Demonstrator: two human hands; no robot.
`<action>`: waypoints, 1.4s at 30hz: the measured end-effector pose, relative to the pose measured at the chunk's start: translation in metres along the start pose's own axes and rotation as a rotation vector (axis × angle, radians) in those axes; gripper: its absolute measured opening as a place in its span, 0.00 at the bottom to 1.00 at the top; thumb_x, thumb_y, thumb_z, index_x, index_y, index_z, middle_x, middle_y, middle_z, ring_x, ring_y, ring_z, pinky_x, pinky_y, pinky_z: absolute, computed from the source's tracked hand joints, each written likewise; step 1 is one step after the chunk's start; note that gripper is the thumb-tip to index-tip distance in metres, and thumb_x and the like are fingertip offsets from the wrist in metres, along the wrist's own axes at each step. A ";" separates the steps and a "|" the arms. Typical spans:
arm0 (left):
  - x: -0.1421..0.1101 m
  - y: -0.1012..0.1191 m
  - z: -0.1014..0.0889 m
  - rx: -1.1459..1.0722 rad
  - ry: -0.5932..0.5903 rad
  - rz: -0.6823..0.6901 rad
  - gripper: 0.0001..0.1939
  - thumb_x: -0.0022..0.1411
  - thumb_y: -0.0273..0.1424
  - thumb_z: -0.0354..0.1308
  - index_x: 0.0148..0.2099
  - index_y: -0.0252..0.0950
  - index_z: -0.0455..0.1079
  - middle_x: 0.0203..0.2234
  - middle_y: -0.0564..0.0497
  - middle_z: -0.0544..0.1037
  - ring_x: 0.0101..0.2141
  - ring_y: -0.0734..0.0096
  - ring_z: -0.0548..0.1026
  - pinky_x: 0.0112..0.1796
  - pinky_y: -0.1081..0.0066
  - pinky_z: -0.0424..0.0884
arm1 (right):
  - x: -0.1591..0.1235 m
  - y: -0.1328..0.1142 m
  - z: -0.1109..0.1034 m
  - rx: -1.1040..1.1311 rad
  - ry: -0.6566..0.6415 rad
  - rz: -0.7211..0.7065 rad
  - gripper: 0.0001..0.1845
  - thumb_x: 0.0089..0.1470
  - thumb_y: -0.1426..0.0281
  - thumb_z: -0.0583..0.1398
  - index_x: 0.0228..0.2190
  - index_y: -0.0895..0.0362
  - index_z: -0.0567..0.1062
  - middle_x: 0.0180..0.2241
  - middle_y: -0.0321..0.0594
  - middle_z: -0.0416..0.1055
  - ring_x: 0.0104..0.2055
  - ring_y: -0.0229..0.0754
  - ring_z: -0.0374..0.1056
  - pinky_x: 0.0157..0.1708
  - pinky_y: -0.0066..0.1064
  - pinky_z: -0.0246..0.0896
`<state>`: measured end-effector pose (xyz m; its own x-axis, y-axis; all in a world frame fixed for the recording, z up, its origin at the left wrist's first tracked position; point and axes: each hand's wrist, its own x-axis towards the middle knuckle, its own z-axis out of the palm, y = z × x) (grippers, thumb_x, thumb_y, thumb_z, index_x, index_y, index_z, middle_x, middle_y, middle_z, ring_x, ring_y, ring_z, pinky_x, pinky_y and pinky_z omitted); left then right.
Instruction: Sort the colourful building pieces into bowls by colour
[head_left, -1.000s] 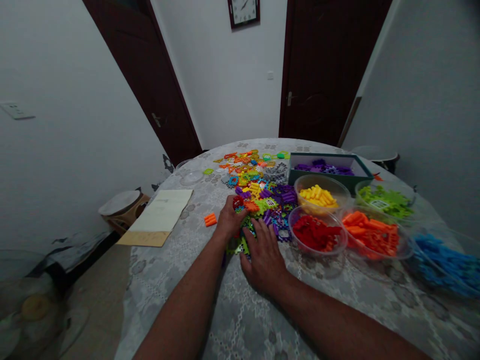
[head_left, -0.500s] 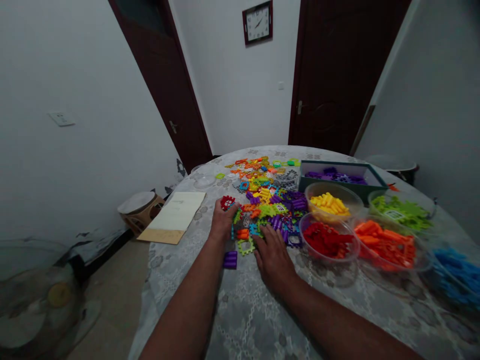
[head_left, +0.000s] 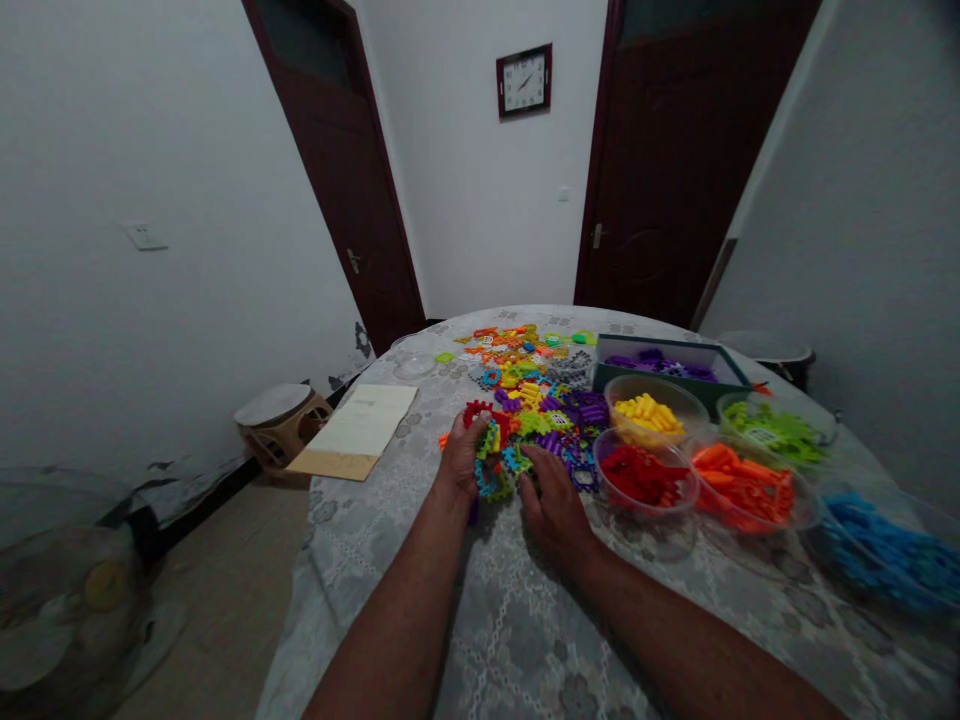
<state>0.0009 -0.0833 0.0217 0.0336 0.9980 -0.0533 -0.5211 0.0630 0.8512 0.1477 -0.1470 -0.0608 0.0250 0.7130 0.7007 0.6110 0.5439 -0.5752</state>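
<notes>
My left hand (head_left: 459, 465) is closed round a handful of interlocking plastic building pieces (head_left: 487, 470), in red, green and blue. Their toothed edges stick out past my thumb. Close beside it, my right hand (head_left: 553, 492) has its fingers curled on a blue and green toothed piece (head_left: 516, 460). Its fingertips are partly hidden. Beyond both hands spreads a mixed pile of such pieces (head_left: 534, 395) in yellow, purple, green and orange. A purple piece (head_left: 472, 513) shows partly under my left hand.
Clear bowls at the right hold yellow pieces (head_left: 646, 413), red pieces (head_left: 645, 475), orange pieces (head_left: 739, 482), green pieces (head_left: 776, 432) and blue pieces (head_left: 889, 548). A dark green box (head_left: 667, 380) with purple pieces stands behind. An open notebook (head_left: 360, 425) lies left on the patterned tablecloth (head_left: 517, 620).
My left hand has moved right, toward my right hand, and now holds a handful of coloured pieces. My right hand's fingers have curled in. The view has tilted up slightly.
</notes>
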 end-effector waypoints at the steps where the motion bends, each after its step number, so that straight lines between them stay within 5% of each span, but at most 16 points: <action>1: -0.002 -0.005 0.001 -0.005 -0.020 0.001 0.30 0.50 0.40 0.77 0.49 0.39 0.67 0.28 0.59 0.75 0.19 0.80 0.69 0.17 0.80 0.59 | 0.001 -0.002 -0.004 0.017 0.020 0.026 0.24 0.69 0.71 0.55 0.64 0.53 0.69 0.59 0.51 0.74 0.62 0.52 0.70 0.64 0.55 0.67; 7: -0.012 -0.025 0.000 0.031 -0.134 -0.023 0.29 0.54 0.39 0.75 0.54 0.36 0.71 0.39 0.48 0.83 0.30 0.69 0.80 0.34 0.70 0.76 | 0.001 -0.016 -0.023 0.087 0.015 0.101 0.28 0.69 0.68 0.56 0.67 0.51 0.66 0.61 0.49 0.73 0.61 0.51 0.71 0.63 0.52 0.67; 16: -0.018 -0.028 0.003 0.088 -0.281 -0.074 0.32 0.54 0.37 0.75 0.59 0.37 0.71 0.48 0.43 0.84 0.44 0.56 0.84 0.47 0.61 0.77 | 0.015 -0.029 -0.043 0.195 -0.011 0.300 0.17 0.66 0.65 0.59 0.53 0.55 0.77 0.49 0.46 0.78 0.47 0.48 0.75 0.49 0.41 0.73; 31: -0.017 -0.036 0.008 0.008 -0.229 -0.168 0.23 0.53 0.36 0.71 0.51 0.35 0.77 0.36 0.46 0.85 0.29 0.63 0.82 0.30 0.69 0.75 | 0.019 -0.033 -0.050 0.115 0.057 0.248 0.13 0.65 0.65 0.59 0.48 0.54 0.78 0.43 0.44 0.78 0.42 0.46 0.74 0.44 0.39 0.72; 38: -0.014 -0.038 0.005 0.133 -0.208 -0.185 0.17 0.54 0.38 0.70 0.43 0.35 0.77 0.32 0.48 0.83 0.30 0.64 0.81 0.28 0.71 0.73 | 0.021 -0.037 -0.054 0.109 0.041 0.216 0.12 0.66 0.66 0.58 0.48 0.53 0.78 0.44 0.43 0.77 0.44 0.46 0.74 0.45 0.38 0.71; 42: -0.020 -0.032 0.008 0.253 -0.199 -0.230 0.15 0.57 0.41 0.68 0.40 0.36 0.74 0.24 0.51 0.79 0.22 0.66 0.76 0.20 0.72 0.66 | 0.025 -0.038 -0.059 0.097 0.030 0.228 0.11 0.67 0.66 0.58 0.47 0.54 0.78 0.44 0.43 0.78 0.45 0.46 0.74 0.46 0.39 0.70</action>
<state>0.0238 -0.1053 0.0002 0.3023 0.9367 -0.1768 -0.2549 0.2582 0.9319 0.1717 -0.1760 0.0038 0.1774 0.8095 0.5596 0.5082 0.4116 -0.7565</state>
